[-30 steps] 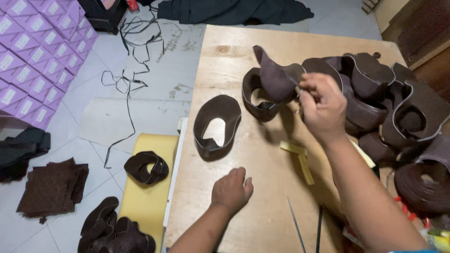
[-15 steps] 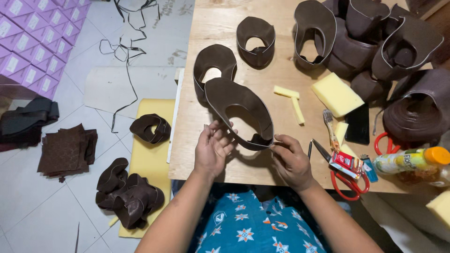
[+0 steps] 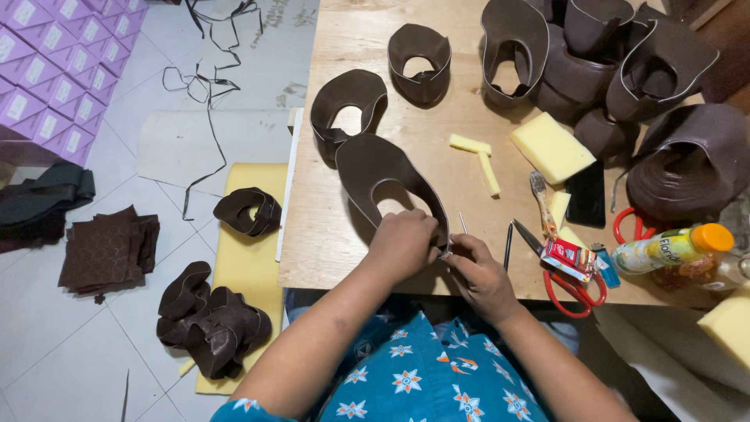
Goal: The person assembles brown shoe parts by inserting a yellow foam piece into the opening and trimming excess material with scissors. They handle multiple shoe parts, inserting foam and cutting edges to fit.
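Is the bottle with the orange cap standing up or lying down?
Lying down. The bottle rests on its side on the wooden table, its orange cap pointing right, beside the red-handled scissors.

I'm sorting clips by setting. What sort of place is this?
Probably a small shoemaking workshop. Both hands work a brown leather shoe upper on a plywood table; more uppers are heaped at its far corner, with red-handled scissors nearby and purple boxes stacked on the floor.
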### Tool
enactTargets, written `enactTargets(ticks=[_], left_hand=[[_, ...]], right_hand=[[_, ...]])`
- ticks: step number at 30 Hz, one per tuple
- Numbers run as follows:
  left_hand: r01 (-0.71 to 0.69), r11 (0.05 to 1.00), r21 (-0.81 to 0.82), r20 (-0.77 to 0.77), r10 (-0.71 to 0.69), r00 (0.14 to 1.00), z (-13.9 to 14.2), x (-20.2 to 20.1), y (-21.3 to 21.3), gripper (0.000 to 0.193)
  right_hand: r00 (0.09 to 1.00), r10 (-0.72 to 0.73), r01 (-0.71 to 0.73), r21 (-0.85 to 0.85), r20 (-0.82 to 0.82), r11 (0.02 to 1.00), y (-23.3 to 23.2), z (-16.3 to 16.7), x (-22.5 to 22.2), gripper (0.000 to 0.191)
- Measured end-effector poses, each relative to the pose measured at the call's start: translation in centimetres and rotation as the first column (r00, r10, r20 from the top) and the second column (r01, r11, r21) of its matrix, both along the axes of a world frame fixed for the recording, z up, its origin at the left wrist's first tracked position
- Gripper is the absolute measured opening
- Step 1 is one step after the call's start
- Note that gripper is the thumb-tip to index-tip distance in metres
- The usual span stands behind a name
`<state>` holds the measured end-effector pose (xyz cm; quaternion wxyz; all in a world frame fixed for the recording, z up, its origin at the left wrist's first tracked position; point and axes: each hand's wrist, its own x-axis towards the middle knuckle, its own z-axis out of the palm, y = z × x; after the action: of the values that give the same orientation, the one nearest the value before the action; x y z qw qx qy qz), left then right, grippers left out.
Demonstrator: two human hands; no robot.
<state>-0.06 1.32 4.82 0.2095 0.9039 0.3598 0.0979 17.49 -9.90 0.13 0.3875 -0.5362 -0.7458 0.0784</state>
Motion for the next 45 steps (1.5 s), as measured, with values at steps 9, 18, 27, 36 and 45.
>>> enactTargets(ticks=[9,18,27,36,45], left_hand=[[-0.367,0.881,-0.298,-0.049,0.370,0.928,-5.7,1.3,0.3,0.025],[-0.278,0.891,-0.359,0.357,0.406,0.841,-4.7,1.9,-0.8,0.029],[-0.357,0.854,-0.380,0.267,0.470,0.841,-5.0,2.6,0.5,0.019],[-0.400,0.786,-0.471,0.478,0.609,0.633,-8.1,3.0,0.1,0.021],[-0.349,0.725,-0.594,0.355,0.626,0.694,-9.8,2.8,0.4,0.023]], right_hand=[[0.993,-0.113,0.109,-0.078,-0.045,0.991,-0.4,0.9,1.7,0.017],[0.958,-0.272,0.206,-0.452,-0.086,0.868,5.5,2.2,1.3,0.021],[0.927,-0.306,0.371,-0.414,0.216,0.831,8.6,1.5,1.6,0.019],[0.871,-0.481,0.302,-0.665,-0.100,0.683,9.5,2.3,1.7,0.029],[0.946,-0.291,0.321,-0.515,0.142,0.794,10.6,1.9,1.9,0.030]])
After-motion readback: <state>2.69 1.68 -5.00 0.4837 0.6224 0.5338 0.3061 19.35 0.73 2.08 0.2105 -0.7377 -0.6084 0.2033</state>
